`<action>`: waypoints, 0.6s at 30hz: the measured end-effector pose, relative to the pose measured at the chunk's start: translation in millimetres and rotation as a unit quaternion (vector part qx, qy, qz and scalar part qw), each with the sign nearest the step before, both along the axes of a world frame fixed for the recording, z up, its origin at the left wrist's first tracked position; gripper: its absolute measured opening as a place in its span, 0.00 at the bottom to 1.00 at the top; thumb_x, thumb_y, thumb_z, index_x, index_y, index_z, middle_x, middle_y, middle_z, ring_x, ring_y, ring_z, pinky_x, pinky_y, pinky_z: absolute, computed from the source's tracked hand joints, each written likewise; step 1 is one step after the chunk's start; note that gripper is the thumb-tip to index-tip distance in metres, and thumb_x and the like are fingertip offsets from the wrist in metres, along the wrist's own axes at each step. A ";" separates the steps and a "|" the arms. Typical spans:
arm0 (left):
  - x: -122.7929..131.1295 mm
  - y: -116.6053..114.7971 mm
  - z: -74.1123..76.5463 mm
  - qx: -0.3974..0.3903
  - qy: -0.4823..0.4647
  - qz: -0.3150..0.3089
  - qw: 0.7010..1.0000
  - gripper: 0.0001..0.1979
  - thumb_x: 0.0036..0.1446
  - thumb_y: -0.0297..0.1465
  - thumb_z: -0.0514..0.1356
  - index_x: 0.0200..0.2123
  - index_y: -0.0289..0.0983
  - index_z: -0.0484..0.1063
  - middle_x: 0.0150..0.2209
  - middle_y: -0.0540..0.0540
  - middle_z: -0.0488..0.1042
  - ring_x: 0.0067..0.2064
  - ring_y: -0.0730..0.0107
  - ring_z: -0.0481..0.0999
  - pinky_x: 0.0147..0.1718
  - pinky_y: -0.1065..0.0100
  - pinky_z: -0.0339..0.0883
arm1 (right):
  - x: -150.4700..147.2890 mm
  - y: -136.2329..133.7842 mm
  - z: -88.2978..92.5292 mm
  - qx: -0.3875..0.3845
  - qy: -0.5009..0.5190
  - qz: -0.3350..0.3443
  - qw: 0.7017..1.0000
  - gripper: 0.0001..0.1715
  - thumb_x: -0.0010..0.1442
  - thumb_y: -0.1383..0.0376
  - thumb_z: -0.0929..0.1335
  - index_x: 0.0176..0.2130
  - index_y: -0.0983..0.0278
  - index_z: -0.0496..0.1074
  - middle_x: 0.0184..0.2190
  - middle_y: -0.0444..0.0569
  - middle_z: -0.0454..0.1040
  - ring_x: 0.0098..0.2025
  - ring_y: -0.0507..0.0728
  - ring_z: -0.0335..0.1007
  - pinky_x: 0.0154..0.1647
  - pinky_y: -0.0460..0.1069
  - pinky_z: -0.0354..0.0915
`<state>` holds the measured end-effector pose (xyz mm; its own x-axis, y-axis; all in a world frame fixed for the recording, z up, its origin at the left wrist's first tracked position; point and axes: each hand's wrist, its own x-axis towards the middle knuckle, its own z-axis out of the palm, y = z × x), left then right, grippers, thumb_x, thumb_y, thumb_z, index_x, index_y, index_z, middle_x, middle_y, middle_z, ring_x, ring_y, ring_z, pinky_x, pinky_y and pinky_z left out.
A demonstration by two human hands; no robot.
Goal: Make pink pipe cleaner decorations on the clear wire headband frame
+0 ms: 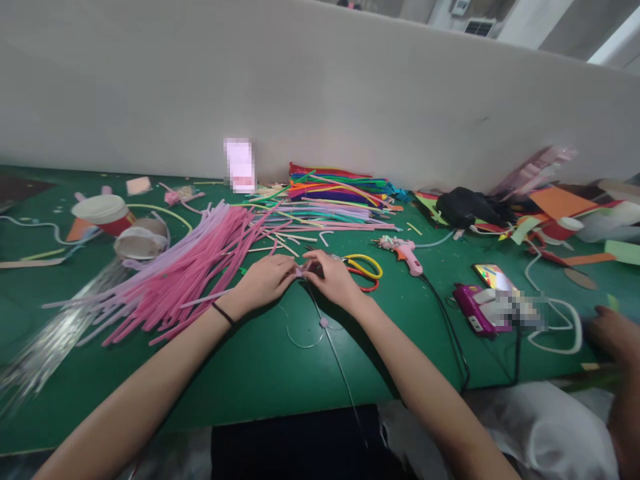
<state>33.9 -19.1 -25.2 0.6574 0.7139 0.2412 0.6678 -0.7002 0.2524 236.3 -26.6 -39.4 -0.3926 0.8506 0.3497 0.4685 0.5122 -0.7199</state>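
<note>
My left hand [267,280] and my right hand [333,277] meet over the middle of the table, both with fingers pinched together. Between the fingertips is a small lilac piece [300,272], mostly covered. From there a thin pale wire [337,353] runs down past the table's front edge. Partway along it sits a small lilac knob [323,323]. A thin clear strand [300,345] curls on the table to its left. Scissors with yellow and red handles [367,265] lie just beyond my right hand. Pink and lilac pipe cleaners [195,273] are heaped by my left forearm.
A pink glue gun [407,253] with a black cable lies to the right. Multicoloured pipe cleaners [340,187] lie along the grey partition [320,87]. A purple power strip [477,310] stands farther right, near another person's hand [607,330]. Wire bundles [60,333] lie left.
</note>
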 end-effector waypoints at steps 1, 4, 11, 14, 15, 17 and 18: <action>-0.5 -0.4 0.0 -0.006 -0.005 0.001 1.000 0.12 0.66 0.33 0.50 0.42 0.36 0.71 0.43 0.39 0.77 0.47 0.59 0.75 0.49 0.57 0.68 | 2.8 -0.5 1.5 -0.005 -0.002 -0.012 1.000 0.21 0.59 0.65 0.71 0.51 0.64 0.66 0.39 0.49 0.77 0.39 0.55 0.73 0.42 0.49 0.66; -1.7 -1.1 -1.0 -0.010 -0.030 0.000 1.000 0.10 0.64 0.32 0.51 0.40 0.37 0.72 0.46 0.40 0.76 0.49 0.59 0.74 0.50 0.57 0.67 | 8.6 -1.5 4.2 -0.003 -0.028 -0.045 0.999 0.16 0.56 0.62 0.73 0.44 0.64 0.72 0.35 0.49 0.77 0.35 0.54 0.71 0.38 0.49 0.64; -0.1 -1.4 -4.0 -0.021 -0.061 -0.026 0.998 0.11 0.64 0.33 0.52 0.42 0.37 0.73 0.47 0.42 0.77 0.51 0.61 0.74 0.52 0.58 0.67 | 2.8 -0.8 -0.6 0.004 -0.035 -0.012 0.999 0.05 0.62 0.67 0.68 0.36 0.64 0.76 0.32 0.47 0.77 0.33 0.52 0.70 0.35 0.46 0.61; 0.6 -1.7 -3.6 -0.027 -0.062 -0.032 0.997 0.12 0.66 0.34 0.51 0.43 0.38 0.73 0.45 0.42 0.78 0.49 0.61 0.76 0.50 0.59 0.68 | -0.5 -1.6 -6.0 0.013 -0.030 0.001 0.999 0.05 0.63 0.67 0.67 0.37 0.65 0.75 0.34 0.48 0.77 0.36 0.54 0.71 0.39 0.47 0.62; 0.6 -1.8 -3.5 -0.028 -0.063 -0.031 0.997 0.12 0.66 0.34 0.51 0.43 0.38 0.73 0.45 0.42 0.78 0.48 0.61 0.76 0.50 0.59 0.68 | -1.2 -2.0 -7.8 0.019 -0.033 0.003 0.999 0.05 0.63 0.67 0.67 0.37 0.65 0.74 0.34 0.49 0.77 0.37 0.54 0.71 0.40 0.47 0.62; 0.1 -1.9 -3.8 -0.028 -0.065 -0.030 0.997 0.12 0.66 0.34 0.51 0.42 0.38 0.73 0.44 0.42 0.78 0.47 0.61 0.76 0.50 0.59 0.68 | -2.3 -2.9 -10.4 0.025 -0.044 0.007 0.999 0.05 0.64 0.66 0.67 0.37 0.65 0.73 0.35 0.49 0.76 0.38 0.54 0.71 0.42 0.48 0.62; -0.2 -1.8 -4.3 -0.030 -0.068 -0.031 0.997 0.12 0.66 0.33 0.51 0.42 0.38 0.73 0.44 0.43 0.78 0.47 0.61 0.76 0.50 0.59 0.68 | -2.8 -3.3 -11.1 0.027 -0.049 0.009 0.998 0.05 0.64 0.66 0.67 0.37 0.65 0.73 0.35 0.49 0.76 0.38 0.54 0.70 0.42 0.48 0.62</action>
